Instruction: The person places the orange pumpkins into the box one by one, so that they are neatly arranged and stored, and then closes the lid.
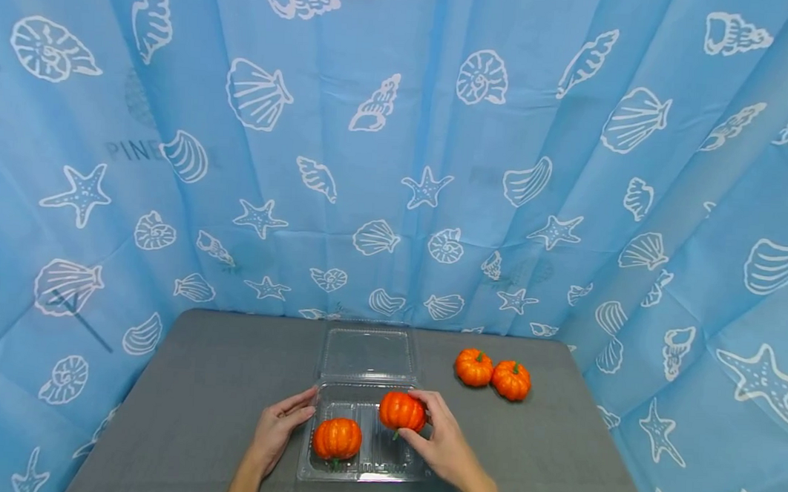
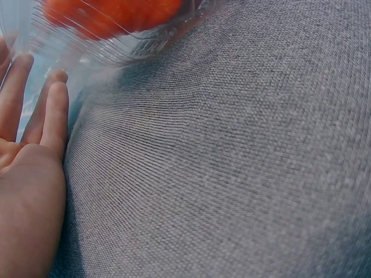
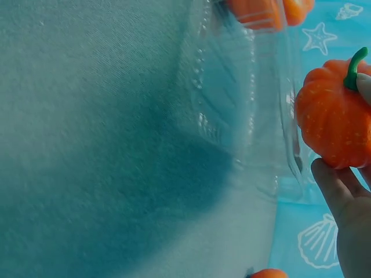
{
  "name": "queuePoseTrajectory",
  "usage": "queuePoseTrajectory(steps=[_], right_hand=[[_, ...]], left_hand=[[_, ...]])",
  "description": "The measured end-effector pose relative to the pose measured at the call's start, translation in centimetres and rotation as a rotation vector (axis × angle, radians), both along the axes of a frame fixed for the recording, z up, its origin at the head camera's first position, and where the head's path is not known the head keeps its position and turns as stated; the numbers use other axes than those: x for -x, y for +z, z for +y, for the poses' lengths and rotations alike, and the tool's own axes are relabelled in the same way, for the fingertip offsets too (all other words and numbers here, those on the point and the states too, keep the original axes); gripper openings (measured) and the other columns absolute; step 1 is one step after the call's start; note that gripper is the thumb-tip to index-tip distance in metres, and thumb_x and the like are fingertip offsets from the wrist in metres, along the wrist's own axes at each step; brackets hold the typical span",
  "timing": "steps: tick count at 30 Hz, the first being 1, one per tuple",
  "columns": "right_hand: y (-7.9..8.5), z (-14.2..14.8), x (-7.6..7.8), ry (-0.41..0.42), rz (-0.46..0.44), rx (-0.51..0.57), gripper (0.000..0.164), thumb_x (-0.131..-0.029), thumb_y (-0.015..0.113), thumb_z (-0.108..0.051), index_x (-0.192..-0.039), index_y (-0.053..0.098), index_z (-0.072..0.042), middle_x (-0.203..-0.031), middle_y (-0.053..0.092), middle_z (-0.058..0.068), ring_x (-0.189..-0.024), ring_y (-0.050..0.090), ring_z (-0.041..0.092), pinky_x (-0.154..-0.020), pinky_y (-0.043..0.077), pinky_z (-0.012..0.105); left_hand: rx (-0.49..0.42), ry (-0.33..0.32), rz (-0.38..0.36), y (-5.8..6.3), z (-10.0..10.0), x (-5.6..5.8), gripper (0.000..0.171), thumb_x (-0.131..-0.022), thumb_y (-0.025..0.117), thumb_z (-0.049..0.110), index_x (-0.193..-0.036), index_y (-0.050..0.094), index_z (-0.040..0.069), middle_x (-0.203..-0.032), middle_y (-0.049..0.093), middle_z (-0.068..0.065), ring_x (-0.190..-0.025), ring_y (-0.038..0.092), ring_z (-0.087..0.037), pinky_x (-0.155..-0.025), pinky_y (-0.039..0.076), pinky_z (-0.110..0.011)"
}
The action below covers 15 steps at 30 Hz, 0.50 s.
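A clear plastic clamshell box (image 1: pixel 369 473) lies on the table with its lid (image 1: pixel 368 352) folded back toward the curtain. One small orange pumpkin (image 1: pixel 337 439) sits in the left part of the box. My right hand (image 1: pixel 447 446) holds a second pumpkin (image 1: pixel 402 411) above the box's right part, thumb by its green stem (image 3: pixel 355 69) and fingers against the far side. My left hand (image 1: pixel 277 429) is at the box's left side, its fingers (image 2: pixel 55 113) fairly straight and touching the clear wall (image 2: pixel 124 52).
Two more small pumpkins, one (image 1: pixel 474 367) beside the other (image 1: pixel 511 380), rest on the grey table (image 1: pixel 241 364) to the right of the lid. A blue curtain (image 1: pixel 398 164) with white shells and starfish hangs behind the table and along its sides.
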State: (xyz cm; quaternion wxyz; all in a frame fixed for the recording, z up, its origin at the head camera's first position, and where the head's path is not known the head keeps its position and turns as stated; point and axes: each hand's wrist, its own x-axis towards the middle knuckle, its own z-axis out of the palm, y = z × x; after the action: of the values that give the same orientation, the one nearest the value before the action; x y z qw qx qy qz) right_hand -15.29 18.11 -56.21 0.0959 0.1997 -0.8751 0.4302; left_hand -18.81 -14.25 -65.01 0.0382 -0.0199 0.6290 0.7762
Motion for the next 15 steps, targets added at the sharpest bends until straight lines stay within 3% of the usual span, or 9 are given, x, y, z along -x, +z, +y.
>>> queuePoseTrajectory(steps=[10,15], right_hand=[[-1.1,-1.0,-0.6,0.015,0.061,-0.058,0.061,-0.077,0.089,-0.016,-0.131,0.060,-0.013,-0.125,0.061,-0.003,-0.109,0.063,0.011,-0.092,0.058,0.032],[-1.4,-1.5,-0.7,0.027,0.087,-0.089,0.061,-0.075,0.090,-0.014,-0.128,0.061,-0.015,-0.123,0.062,-0.005,-0.110,0.063,0.012,-0.093,0.058,0.034]], left_hand=[[-0.001,0.007,-0.034,0.2,0.2,-0.1,0.048,-0.091,0.073,0.005,-0.137,0.061,-0.005,-0.141,0.062,-0.020,-0.115,0.069,-0.003,-0.095,0.055,-0.016],[0.017,0.005,-0.005,0.1,0.1,0.0,0.050,-0.091,0.074,0.007,-0.137,0.060,-0.007,-0.139,0.063,-0.020,-0.115,0.069,-0.003,-0.095,0.055,-0.016]])
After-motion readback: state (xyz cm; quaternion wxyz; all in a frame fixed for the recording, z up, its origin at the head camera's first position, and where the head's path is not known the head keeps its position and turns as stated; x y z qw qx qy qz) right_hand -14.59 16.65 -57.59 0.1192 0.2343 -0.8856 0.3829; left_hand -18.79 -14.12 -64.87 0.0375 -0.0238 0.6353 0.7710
